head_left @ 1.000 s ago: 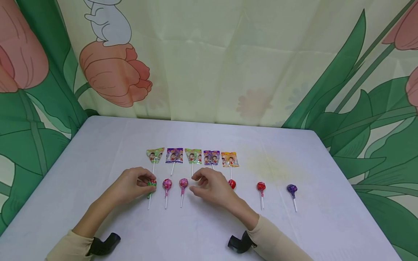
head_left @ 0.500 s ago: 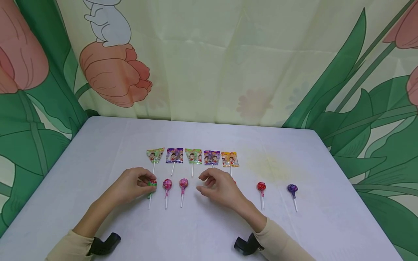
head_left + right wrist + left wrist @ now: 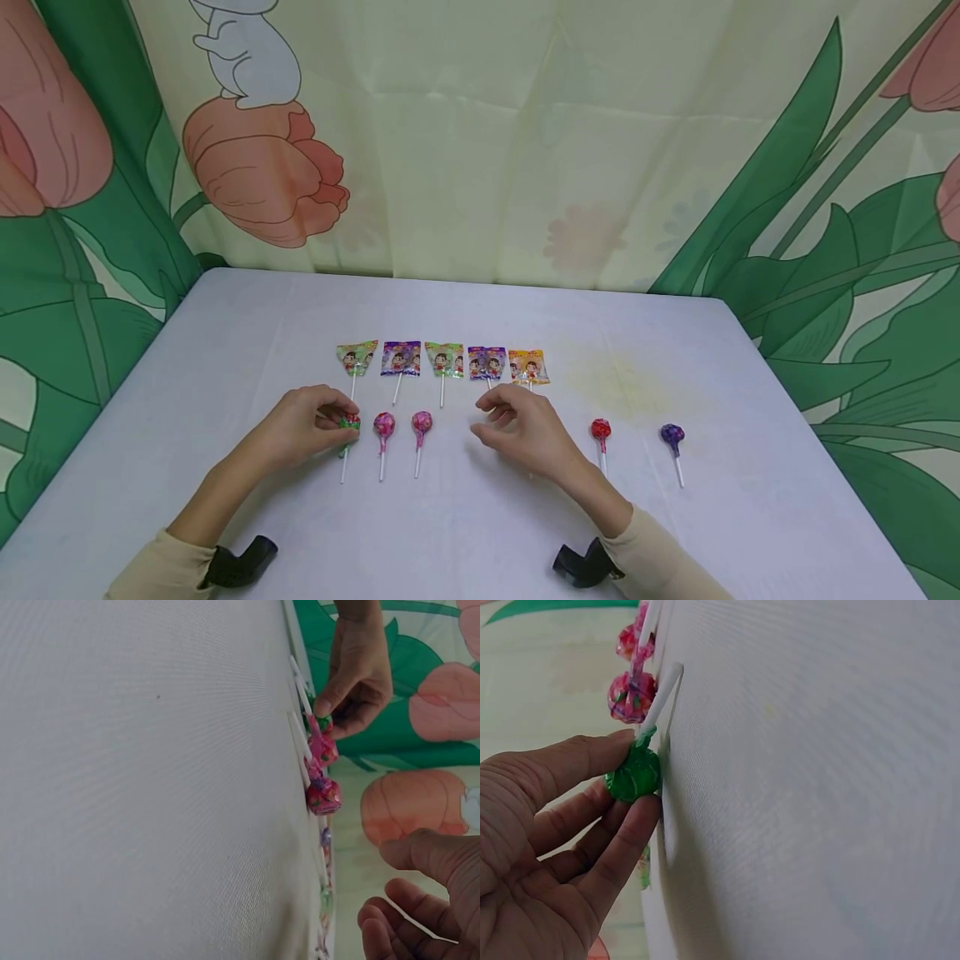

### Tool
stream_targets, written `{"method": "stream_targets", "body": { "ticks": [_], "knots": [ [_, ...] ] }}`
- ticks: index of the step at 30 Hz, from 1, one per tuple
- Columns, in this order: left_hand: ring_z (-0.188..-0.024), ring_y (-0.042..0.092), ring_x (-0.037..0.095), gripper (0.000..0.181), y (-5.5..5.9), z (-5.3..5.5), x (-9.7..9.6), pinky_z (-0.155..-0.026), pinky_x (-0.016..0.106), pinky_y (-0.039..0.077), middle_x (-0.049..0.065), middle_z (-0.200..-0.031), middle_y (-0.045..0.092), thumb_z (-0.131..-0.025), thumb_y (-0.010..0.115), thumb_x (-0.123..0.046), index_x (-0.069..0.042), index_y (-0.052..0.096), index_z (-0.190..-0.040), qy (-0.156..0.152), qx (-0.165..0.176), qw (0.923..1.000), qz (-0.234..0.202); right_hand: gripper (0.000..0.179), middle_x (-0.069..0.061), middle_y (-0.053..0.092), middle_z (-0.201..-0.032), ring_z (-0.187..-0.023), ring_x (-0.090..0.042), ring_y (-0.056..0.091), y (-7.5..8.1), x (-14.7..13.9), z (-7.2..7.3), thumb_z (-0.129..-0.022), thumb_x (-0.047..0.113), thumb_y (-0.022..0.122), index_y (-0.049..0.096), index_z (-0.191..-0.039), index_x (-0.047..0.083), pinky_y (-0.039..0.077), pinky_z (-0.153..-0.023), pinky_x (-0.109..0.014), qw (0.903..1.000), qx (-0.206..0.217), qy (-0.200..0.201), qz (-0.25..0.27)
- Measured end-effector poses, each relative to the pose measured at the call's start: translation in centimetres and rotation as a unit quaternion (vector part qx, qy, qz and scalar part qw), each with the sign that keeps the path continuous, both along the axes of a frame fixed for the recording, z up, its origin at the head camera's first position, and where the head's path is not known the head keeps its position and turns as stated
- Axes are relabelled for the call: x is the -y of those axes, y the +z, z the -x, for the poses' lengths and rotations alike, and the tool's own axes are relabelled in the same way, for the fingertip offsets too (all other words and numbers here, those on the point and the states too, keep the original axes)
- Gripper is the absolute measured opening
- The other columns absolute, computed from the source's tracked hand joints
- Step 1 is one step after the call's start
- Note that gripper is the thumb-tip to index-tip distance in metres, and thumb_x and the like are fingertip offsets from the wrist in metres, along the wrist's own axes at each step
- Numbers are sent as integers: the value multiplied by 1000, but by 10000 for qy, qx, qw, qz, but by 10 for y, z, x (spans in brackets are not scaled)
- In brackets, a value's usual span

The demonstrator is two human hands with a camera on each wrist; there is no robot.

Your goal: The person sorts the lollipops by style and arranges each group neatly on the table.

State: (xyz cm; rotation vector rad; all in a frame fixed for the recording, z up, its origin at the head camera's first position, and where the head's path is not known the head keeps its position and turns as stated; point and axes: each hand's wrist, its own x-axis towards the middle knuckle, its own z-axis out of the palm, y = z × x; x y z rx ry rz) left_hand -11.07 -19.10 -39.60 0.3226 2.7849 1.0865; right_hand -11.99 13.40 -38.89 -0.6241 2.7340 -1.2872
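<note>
Five bagged lollipops (image 3: 444,358); two pink lollipops (image 3: 384,424); left grip (image 3: 302,423) pinches one green lollipop (image 3: 635,778); right grip (image 3: 531,432) unclenched

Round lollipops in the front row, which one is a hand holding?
The leftmost, the green-and-red lollipop: the left hand pinches its head. Neither hand holds the two pink lollipops, the visible red lollipop or the purple lollipop.

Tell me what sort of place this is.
Likely an indoor recording setup: a white-covered table with rows of lollipops, a tulip-print curtain behind it, and two black wrist devices.
</note>
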Motion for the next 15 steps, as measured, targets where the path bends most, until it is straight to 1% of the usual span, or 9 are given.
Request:
{"method": "stream_targets", "body": {
  "ticks": [3,7,15],
  "knots": [
    [-81,60,16,26,1,-1,-1,-74,30,57,1,-89,66,-80,86,-7,-2,74,-102,14,14,10000,0,25,-8,72,-101,-91,-21,67,-1,-5,-1,-86,13,82,72,-107,4,57,-80,-34,10000,-76,-6,0],
    [-81,60,16,26,0,-1,-1,-74,30,57,0,-89,66,-80,86,-7,-2,74,-102,28,38,10000,11,25,-7,71,-102,-92,-21,67,0,-10,-2,-86,13,82,72,-107,5,56,-80,-32,10000,-66,-61,-15],
    [-81,61,16,27,0,-1,0,-73,29,57,1,-90,67,-80,87,-7,-1,74,-103,38,46,10000,-61,27,-9,71,-104,-90,-21,67,1,-21,-4,-86,13,82,71,-109,5,58,-80,-36,9997,-5,-231,1]
  ]
}}
